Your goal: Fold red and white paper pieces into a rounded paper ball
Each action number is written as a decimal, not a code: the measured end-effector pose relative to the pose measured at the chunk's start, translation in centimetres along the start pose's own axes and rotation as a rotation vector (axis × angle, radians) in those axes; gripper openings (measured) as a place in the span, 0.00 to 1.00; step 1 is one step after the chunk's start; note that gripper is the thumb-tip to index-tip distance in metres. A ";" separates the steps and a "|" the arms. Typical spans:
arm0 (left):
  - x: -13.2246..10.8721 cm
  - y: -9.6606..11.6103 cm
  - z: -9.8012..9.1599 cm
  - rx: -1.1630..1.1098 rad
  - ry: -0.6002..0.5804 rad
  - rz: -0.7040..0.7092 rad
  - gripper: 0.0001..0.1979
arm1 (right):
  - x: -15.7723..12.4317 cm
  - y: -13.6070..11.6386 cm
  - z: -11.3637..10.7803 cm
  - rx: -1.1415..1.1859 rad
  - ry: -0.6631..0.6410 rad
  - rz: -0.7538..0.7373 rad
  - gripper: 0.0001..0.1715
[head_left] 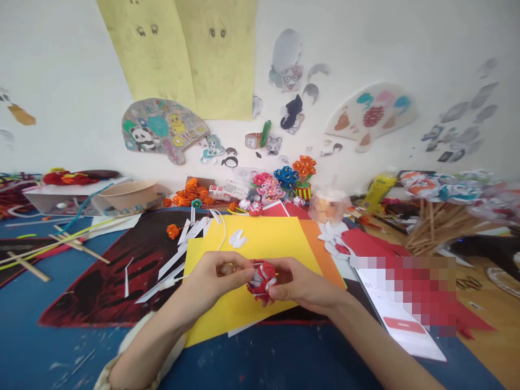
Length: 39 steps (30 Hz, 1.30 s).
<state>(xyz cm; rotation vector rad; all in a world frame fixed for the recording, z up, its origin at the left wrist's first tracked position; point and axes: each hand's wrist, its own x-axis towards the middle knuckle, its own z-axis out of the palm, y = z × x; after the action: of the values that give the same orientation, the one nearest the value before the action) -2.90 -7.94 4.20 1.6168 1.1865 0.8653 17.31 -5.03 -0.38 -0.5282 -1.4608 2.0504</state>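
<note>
Between my two hands is a red and white paper flower (261, 280), a rounded ball of folded layers. My left hand (221, 276) pinches its upper left side with thumb and fingers. From the right, my right hand (298, 284) is closed round it, the thumb on the front and fingers partly hidden behind. Below the hands lie yellow paper sheets (260, 230). Small white paper pieces (238, 239) rest on the yellow paper, past the flower. White paper strips (174, 262) are scattered just left of the sheets.
A white cable (168, 283) runs by my left hand. A lit phone or tablet (400, 319) and red paper (374, 244) lie at right. Finished flowers (268, 187), a bowl (130, 197) and a yellow bottle (379, 189) stand along the wall. Wooden sticks (28, 266) lie at left.
</note>
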 end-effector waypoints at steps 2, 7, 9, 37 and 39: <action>0.0 -0.1 0.1 -0.025 -0.010 -0.028 0.10 | 0.0 0.1 -0.1 -0.002 -0.021 0.011 0.28; 0.1 -0.4 0.1 0.111 0.016 0.021 0.09 | 0.0 0.3 -0.1 -0.004 -0.037 0.005 0.29; 0.1 -0.5 0.0 0.183 0.035 0.067 0.09 | 0.0 0.3 -0.1 -0.011 -0.032 0.009 0.28; 0.0 -0.7 0.2 0.492 0.103 0.315 0.07 | 0.4 1.1 0.3 0.087 0.183 -0.086 0.27; 0.0 -0.7 0.1 0.494 0.145 0.306 0.06 | 0.5 1.1 0.2 0.071 0.225 -0.123 0.31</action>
<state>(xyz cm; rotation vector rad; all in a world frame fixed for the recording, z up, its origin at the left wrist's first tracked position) -3.04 -7.85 3.47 2.2099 1.3476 0.9402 16.51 -5.12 -1.37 -0.6031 -1.2530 1.8735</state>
